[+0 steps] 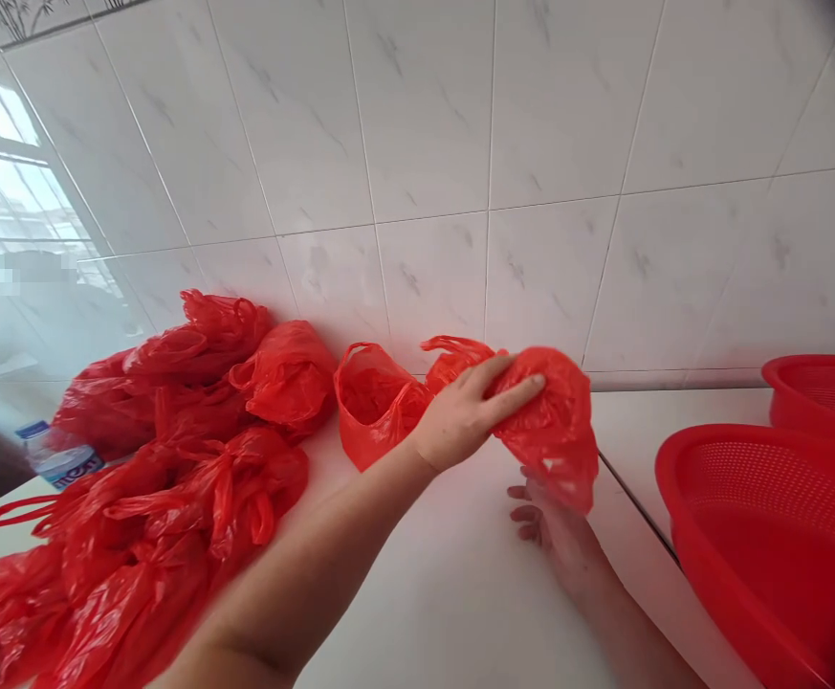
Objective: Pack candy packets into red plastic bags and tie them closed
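Note:
My left hand (464, 410) is closed on the gathered part of a red plastic bag (550, 421), holding it above the white tabletop. The bag hangs down to the right, thin and crumpled. Under its lower end is my right hand (552, 524), fingers apart and partly covered by the bag; whether it touches the bag I cannot tell. Close behind my left wrist stands another red bag (374, 407) with its mouth and handle loop upright. A crumpled red bag handle (452, 352) shows just past my left hand.
A heap of red plastic bags (173, 507) covers the left side of the table (417, 593). A labelled plastic package (65, 464) is half under it. Two red perforated baskets (704, 450) stand at right. A tiled wall (431, 144) closes off the back.

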`<control>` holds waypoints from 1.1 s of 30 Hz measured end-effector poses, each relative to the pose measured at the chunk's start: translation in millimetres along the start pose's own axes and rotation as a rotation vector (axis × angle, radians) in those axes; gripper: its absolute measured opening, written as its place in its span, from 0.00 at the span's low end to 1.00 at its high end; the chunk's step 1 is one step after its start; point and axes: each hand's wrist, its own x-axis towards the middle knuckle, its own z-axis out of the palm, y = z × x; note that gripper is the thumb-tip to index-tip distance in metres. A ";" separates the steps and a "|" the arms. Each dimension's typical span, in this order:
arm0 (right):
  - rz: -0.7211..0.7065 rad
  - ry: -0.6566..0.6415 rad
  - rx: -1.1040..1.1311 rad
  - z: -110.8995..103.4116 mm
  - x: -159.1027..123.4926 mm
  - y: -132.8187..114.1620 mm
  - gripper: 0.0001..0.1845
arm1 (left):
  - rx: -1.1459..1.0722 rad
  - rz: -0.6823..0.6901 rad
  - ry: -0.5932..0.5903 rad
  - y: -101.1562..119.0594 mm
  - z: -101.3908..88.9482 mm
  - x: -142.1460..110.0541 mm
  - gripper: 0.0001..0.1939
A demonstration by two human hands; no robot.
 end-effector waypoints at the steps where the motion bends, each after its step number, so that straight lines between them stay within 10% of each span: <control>1: -0.034 0.077 0.034 -3.2 3.0 0.5 0.28 | 0.052 0.052 -0.086 -7.7 9.4 -8.2 0.24; 8: -0.207 0.392 -0.066 -28.1 12.7 -0.4 0.26 | 0.491 0.112 -0.510 -78.8 36.1 -69.6 0.26; 17: -0.474 0.147 -0.410 -4.7 -10.4 -13.2 0.31 | 0.530 -0.076 -0.379 -123.4 19.2 -75.1 0.25; 21: -0.528 -0.099 -0.720 8.9 -13.9 -2.5 0.37 | 0.510 -0.086 -0.255 -109.9 11.2 -74.9 0.20; 25: -0.436 -0.010 -0.801 7.8 -3.5 4.3 0.24 | 0.219 -0.145 -0.206 -68.3 11.5 -99.0 0.15; 28: -0.359 0.053 -0.739 1.2 1.6 2.0 0.06 | -0.054 -0.183 -0.304 -46.6 20.9 -120.1 0.33; 33: -0.203 -0.039 -0.462 -3.2 -0.6 -3.8 0.13 | -0.257 -0.427 -0.346 -40.9 39.2 -137.6 0.58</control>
